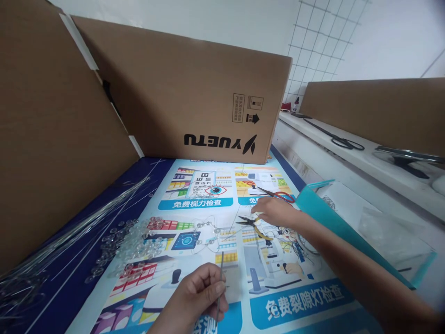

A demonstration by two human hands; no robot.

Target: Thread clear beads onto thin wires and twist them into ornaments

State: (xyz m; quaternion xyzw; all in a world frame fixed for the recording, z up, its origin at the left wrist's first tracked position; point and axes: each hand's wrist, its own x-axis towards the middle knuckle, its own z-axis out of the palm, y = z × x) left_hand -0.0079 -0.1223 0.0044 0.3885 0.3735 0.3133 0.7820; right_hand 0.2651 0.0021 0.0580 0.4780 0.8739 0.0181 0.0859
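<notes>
My left hand (205, 294), at the lower middle, is closed with a thin grey metal rod (221, 283) between thumb and fingers, the rod roughly upright. Farther off, my right hand (269, 211) reaches low over the printed sheet, its fingers curled together beside some thin wires (231, 227). What those fingers pinch, if anything, is too small to make out. Pliers with yellow handles (255, 225) lie just below that hand, and scissors with red handles (278, 193) just beyond it. A loop of wire with clear beads (207, 235) rests left of the pliers.
Loose clear beads (134, 241) are heaped at the left, beside a bundle of long wires (100, 213). A cardboard box (194, 93) stands behind. To the right are a teal-edged tray (333, 222) holding plastic bags and a white ledge with black scissors (342, 140).
</notes>
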